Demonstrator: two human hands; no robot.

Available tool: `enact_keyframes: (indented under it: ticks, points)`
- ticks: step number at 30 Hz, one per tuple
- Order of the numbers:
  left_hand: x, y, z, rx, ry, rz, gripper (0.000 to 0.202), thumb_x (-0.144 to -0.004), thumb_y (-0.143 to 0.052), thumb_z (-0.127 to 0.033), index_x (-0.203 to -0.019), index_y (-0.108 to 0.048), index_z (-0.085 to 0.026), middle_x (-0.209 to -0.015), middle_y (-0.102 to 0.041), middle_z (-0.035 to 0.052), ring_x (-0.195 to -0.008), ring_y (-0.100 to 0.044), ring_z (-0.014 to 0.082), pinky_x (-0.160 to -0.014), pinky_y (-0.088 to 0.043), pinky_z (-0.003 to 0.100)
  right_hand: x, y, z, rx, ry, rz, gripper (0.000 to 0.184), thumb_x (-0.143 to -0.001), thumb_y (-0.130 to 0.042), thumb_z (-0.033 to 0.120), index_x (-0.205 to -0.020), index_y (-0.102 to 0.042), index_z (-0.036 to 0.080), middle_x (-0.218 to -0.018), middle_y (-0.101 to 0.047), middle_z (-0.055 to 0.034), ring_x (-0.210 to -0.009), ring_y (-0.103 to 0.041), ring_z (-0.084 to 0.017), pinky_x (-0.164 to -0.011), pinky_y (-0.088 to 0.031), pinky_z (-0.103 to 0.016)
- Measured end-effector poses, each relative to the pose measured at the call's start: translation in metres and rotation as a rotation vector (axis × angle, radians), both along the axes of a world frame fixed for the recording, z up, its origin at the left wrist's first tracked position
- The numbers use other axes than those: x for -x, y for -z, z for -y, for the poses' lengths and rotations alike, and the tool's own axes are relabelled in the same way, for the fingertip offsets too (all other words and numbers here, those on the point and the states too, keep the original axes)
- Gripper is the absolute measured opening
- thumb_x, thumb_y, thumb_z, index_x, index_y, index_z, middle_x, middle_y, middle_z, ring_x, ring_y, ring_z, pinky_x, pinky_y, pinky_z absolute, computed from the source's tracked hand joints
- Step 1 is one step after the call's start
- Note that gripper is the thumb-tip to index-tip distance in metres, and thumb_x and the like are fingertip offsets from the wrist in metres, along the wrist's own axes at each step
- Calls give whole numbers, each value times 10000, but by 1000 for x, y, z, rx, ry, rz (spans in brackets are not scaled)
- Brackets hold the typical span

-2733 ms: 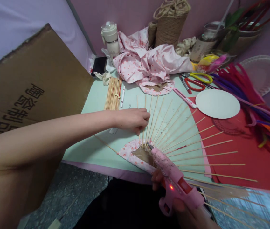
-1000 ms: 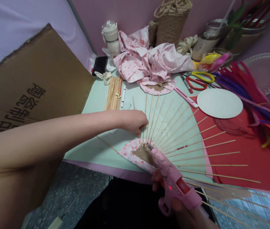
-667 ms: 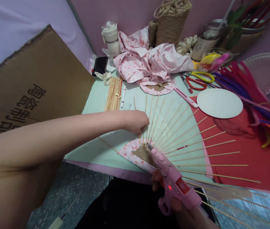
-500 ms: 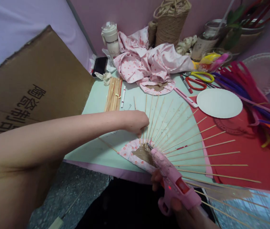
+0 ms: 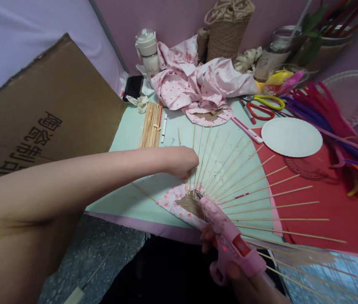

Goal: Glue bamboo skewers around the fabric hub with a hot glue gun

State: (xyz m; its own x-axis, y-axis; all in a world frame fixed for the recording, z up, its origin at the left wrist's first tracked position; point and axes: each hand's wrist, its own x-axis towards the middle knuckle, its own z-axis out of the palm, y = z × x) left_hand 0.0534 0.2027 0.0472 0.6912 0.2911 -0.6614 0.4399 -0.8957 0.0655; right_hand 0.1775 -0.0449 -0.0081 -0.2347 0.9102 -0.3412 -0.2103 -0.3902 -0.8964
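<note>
My right hand (image 5: 240, 274) is wrapped round a pink hot glue gun (image 5: 224, 232) with a small red light on its side. The gun's metal nozzle points at the inner ends of thin bamboo sticks (image 5: 254, 192), which spread like a fan. Those ends lie on a half-round cardboard base (image 5: 191, 205) edged with pink floral fabric (image 5: 168, 198). Just above the base, my left hand (image 5: 185, 162) is closed with its fingers pinched down on a bamboo stick; the fingertips are partly hidden behind the hand.
A bundle of sticks (image 5: 151, 125) and a marker (image 5: 164, 128) lie beyond my left arm. Crumpled floral fabric (image 5: 194, 82), a bottle (image 5: 148, 52) and twine (image 5: 229, 33) stand at the back. Scissors (image 5: 262, 110), a white paper plate (image 5: 292, 137) and pipe cleaners (image 5: 327, 118) are at right; a cardboard sheet (image 5: 71, 97) at left.
Almost nothing differs. The view has shifted very slightly, while both hands, the glue gun and the sticks keep their places.
</note>
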Motion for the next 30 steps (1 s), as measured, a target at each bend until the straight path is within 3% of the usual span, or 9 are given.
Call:
enact_keyframes:
  ticks: [5,11,18,22,30]
  points:
    - [0,2,0,-5,1,9,213,-758,-728,-290,-915,-751,-147,-953,-722,119,-837,-645,235,-683,-455,306,-1,0,-2,12,-12,42,764,-821,-450,767,-1432,-430,310,-941,-584,-76,-594,-444,-143,-509,-453,-292]
    - [0,3,-1,-7,15,11,244,-759,-717,-279,-948,-752,-128,-964,-725,134,-855,-651,240,-700,-459,307,2,1,-1,19,30,10,814,-785,-478,790,-1425,-458,287,-919,-582,-85,-648,-471,-170,-491,-446,-276]
    - [-1,3,0,-28,25,10,234,-761,-719,-291,-936,-755,-140,-960,-734,121,-837,-655,229,-686,-455,298,-1,-1,-4,9,-35,61,789,-821,-448,773,-1452,-410,301,-945,-590,-84,-605,-431,-142,-495,-433,-272]
    - [-2,3,0,-24,17,2,248,-755,-736,-305,-935,-764,-137,-940,-738,124,-830,-659,230,-681,-453,295,0,4,-1,19,20,-9,761,-810,-472,771,-1419,-442,315,-950,-573,-68,-586,-405,-127,-481,-425,-264]
    - [-4,4,-1,-16,35,7,268,-745,-746,-296,-938,-769,-111,-899,-740,141,-805,-666,252,-656,-444,313,-2,0,-3,41,-7,30,769,-812,-476,765,-1426,-458,301,-982,-594,-92,-628,-475,-159,-517,-463,-292]
